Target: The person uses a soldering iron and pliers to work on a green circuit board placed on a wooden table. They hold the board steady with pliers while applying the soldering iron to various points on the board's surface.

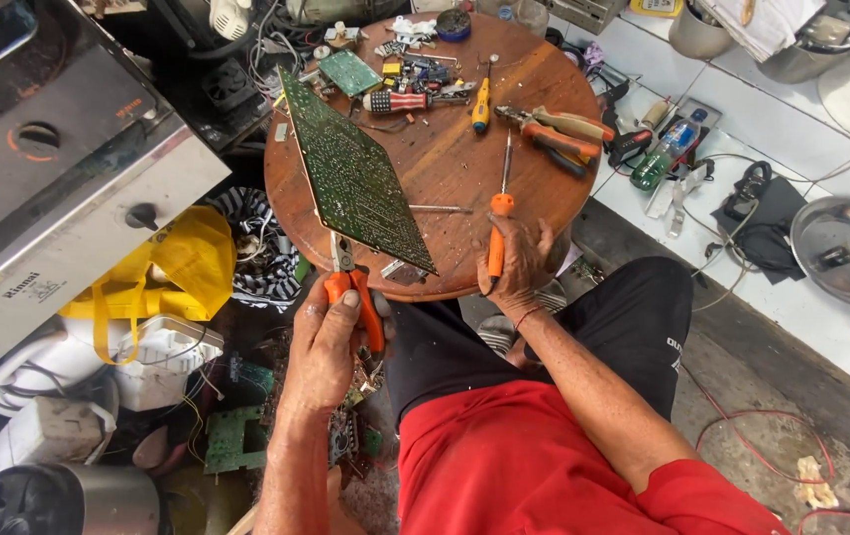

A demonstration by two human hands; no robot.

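Note:
A large green circuit board lies solder side up across the left of a small round wooden table. My left hand grips orange-handled pliers whose jaws bite the board's near edge. My right hand rests at the table's near edge and holds an orange-handled screwdriver, its thin shaft pointing away over the table.
Further back on the table lie a red-handled screwdriver, a yellow screwdriver, orange-handled pliers, a smaller green board and small parts. A metal appliance and yellow bag stand left. A bottle and steel bowl lie right.

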